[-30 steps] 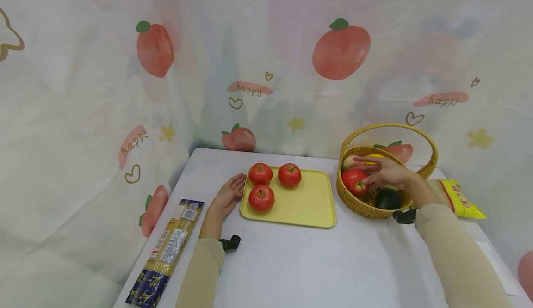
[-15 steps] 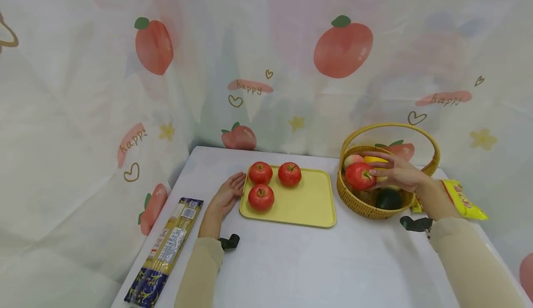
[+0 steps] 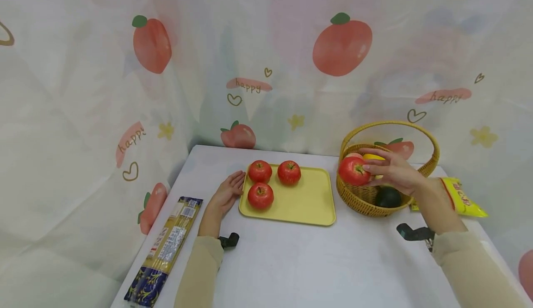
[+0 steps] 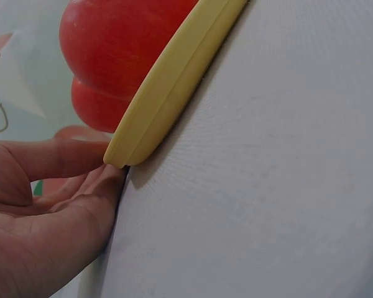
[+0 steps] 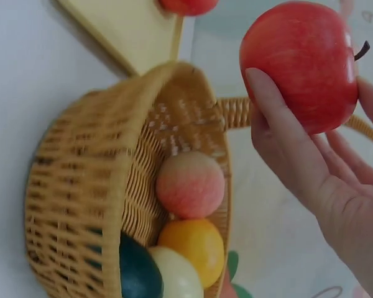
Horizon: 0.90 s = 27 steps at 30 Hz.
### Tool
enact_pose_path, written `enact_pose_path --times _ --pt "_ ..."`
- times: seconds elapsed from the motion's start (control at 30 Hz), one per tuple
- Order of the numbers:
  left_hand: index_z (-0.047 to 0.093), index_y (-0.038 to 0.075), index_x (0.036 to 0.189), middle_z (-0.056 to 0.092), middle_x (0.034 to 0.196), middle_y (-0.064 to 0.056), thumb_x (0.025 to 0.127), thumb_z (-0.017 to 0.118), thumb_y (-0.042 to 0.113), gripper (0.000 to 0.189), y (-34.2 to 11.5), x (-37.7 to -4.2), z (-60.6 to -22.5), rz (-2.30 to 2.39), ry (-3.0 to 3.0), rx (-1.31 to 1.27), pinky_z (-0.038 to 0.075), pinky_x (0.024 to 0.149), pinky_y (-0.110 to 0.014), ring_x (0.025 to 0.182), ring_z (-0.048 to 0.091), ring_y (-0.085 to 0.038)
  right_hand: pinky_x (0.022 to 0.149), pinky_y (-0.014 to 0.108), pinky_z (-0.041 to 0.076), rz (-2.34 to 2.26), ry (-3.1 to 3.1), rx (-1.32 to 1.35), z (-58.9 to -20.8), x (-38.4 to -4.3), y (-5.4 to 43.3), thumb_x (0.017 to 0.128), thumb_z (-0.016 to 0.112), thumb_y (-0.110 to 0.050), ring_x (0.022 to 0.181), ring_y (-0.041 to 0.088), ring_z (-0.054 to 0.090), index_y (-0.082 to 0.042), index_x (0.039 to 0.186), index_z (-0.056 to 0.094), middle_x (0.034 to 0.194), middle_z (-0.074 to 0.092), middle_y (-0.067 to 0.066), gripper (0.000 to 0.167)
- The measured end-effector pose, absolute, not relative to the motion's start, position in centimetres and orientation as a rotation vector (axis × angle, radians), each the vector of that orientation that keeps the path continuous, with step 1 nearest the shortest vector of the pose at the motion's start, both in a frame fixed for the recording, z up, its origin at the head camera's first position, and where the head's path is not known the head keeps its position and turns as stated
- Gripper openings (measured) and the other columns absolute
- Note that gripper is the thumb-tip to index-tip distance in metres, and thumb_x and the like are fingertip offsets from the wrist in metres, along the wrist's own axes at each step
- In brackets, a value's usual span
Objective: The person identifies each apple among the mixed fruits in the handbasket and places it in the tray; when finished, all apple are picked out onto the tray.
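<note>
My right hand (image 3: 399,174) holds a red apple (image 3: 353,171) between thumb and fingers, above the left side of a wicker basket (image 3: 357,202). Below it in the basket, the right wrist view shows a pinkish peach (image 5: 191,185), an orange-yellow fruit (image 5: 196,248), a pale round item (image 5: 177,273) and a dark green one (image 5: 138,270). On the left, my left hand (image 3: 226,194) touches the left edge of a yellow tray (image 3: 310,199) with extended fingers. Three red apples stand on that tray: one at the back left (image 3: 260,171), another beside it (image 3: 289,173), a third in front (image 3: 260,196).
A long blue-and-gold packet (image 3: 166,250), apparently noodles, lies along the table's left side. Behind the right forearm, a yellow bag (image 3: 462,199) sits right of the basket. The basket's tall handle (image 3: 391,123) arches over it. A printed cloth hangs at the back and left.
The right hand has lifted the apple up out of the basket, then shifted it slightly left. The left hand stays at the tray's edge.
</note>
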<state>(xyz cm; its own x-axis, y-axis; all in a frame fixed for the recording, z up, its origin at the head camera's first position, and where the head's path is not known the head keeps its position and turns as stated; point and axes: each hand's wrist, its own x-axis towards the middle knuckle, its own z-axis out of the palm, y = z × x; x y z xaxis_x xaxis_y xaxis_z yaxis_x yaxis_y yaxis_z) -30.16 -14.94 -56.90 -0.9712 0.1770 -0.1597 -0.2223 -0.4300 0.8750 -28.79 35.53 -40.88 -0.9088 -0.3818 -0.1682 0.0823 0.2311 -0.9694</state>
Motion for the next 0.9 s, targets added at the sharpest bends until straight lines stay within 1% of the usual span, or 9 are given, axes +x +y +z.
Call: enact_pose_path --times 0.07,0.13,0.27,0.33,0.5,0.6,0.77,0.9 --pt "0.025 0.002 0.163 0.026 0.17 -0.016 0.082 0.038 -0.032 0.089 -15.0 -30.2 -56.9 2.473 1.523 -0.075 0.025 0.127 -0.037 0.158 0.024 -0.027 0.096 0.062 0.056 -1.726 2.123 -0.274 -40.7 -28.2 34.6 0.103 0.063 -0.01 0.117 0.012 0.063 -0.01 0.159 0.036 0.143 0.049 0.002 0.062" --pt "0.025 0.001 0.163 0.026 0.17 -0.017 0.082 0.038 -0.032 0.089 -15.0 -30.2 -57.0 2.472 1.517 -0.079 0.025 0.127 -0.037 0.158 0.024 -0.027 0.095 0.064 0.055 -1.73 2.097 -0.293 -40.8 -27.8 33.8 0.103 0.063 -0.009 0.118 0.014 0.062 -0.008 0.156 0.039 0.144 0.049 0.005 0.059" --pt "0.025 0.001 0.163 0.026 0.17 -0.017 0.082 0.038 -0.033 0.089 -14.9 -30.2 -56.9 2.477 1.514 -0.081 0.024 0.127 -0.038 0.158 0.024 -0.028 0.093 0.068 0.053 -1.737 2.063 -0.341 -41.3 -27.4 32.1 0.104 0.062 -0.009 0.119 0.018 0.064 -0.008 0.151 0.043 0.147 0.047 0.014 0.051" --pt "0.026 0.002 0.163 0.027 0.169 -0.016 0.082 0.038 -0.033 0.089 -14.9 -30.2 -56.8 2.482 1.509 -0.087 0.025 0.127 -0.038 0.158 0.024 -0.028 0.091 0.067 0.054 -1.747 2.056 -0.359 -41.6 -27.3 31.3 0.104 0.061 -0.009 0.118 0.018 0.064 -0.006 0.15 0.044 0.149 0.045 0.019 0.049" --pt "0.026 0.001 0.163 0.027 0.169 -0.017 0.081 0.038 -0.033 0.089 -14.9 -30.3 -56.9 2.486 1.499 -0.093 0.024 0.127 -0.038 0.158 0.024 -0.028 0.088 0.065 0.058 -1.771 2.051 -0.394 -42.5 -27.1 29.4 0.103 0.062 -0.01 0.119 0.018 0.064 0.001 0.153 0.04 0.157 0.036 0.029 0.056" --pt "0.026 0.001 0.163 0.027 0.169 -0.017 0.081 0.038 -0.033 0.089 -14.9 -30.4 -57.0 2.488 1.495 -0.099 0.025 0.127 -0.038 0.158 0.024 -0.028 0.087 0.066 0.057 -1.785 2.041 -0.404 -42.9 -27.1 28.2 0.103 0.063 -0.01 0.119 0.022 0.064 0.003 0.154 0.038 0.158 0.035 0.033 0.059" --pt "0.025 0.001 0.163 0.027 0.169 -0.017 0.082 0.039 -0.032 0.088 -15.0 -30.4 -57.0 2.475 1.515 -0.089 0.025 0.127 -0.038 0.158 0.024 -0.028 0.089 0.067 0.056 -1.791 2.008 -0.386 -43.8 -27.1 26.4 0.104 0.061 -0.009 0.12 0.029 0.065 0.005 0.155 0.035 0.157 0.037 0.034 0.059" --pt "0.025 0.002 0.163 0.027 0.17 -0.016 0.083 0.039 -0.032 0.089 -15.0 -30.4 -57.1 2.462 1.523 -0.088 0.026 0.127 -0.037 0.158 0.025 -0.027 0.09 0.066 0.056 -1.796 1.989 -0.336 -44.5 -27.0 24.9 0.103 0.063 -0.011 0.122 0.031 0.064 0.006 0.156 0.033 0.156 0.04 0.033 0.063"
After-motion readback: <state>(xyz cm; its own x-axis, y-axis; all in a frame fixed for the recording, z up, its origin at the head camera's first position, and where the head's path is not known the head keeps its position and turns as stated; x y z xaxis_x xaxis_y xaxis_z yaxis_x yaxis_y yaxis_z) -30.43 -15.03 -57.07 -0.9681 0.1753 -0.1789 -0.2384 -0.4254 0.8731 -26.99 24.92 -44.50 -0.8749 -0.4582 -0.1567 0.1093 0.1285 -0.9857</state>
